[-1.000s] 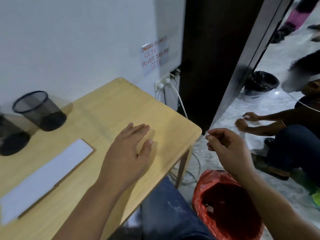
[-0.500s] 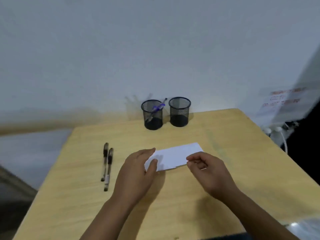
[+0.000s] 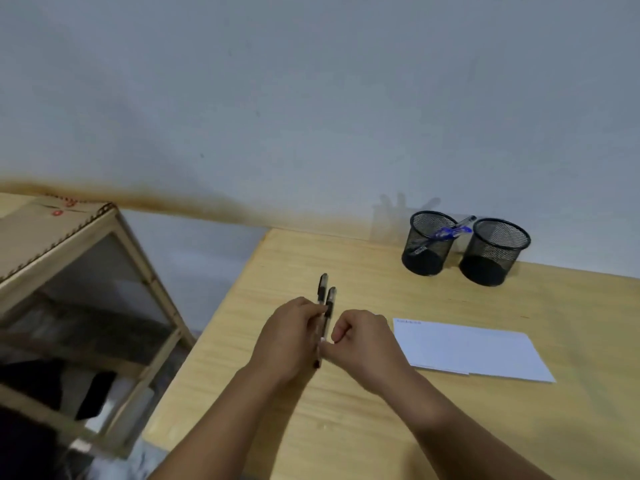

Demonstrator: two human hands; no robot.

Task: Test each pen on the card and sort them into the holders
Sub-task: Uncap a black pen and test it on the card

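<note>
Head view: both hands meet over two black-capped pens [image 3: 327, 299] lying side by side near the left edge of the pale wooden bench [image 3: 381, 427]. The left hand [image 3: 289, 336] curls its fingers round the pens' barrels; the right hand [image 3: 362, 341] is curled beside them, thumb at the lower end, though whether it pinches one I cannot tell. The white rectangular card [image 3: 471, 348] lies just right of the hands. Two black mesh holders stand by the wall, the left holder [image 3: 429, 242] with a blue pen [image 3: 450, 232], the right holder [image 3: 495, 251] apparently bare. Picking up seems under way; next, one pen must be separated, uncapped and drawn across the card.
</note>
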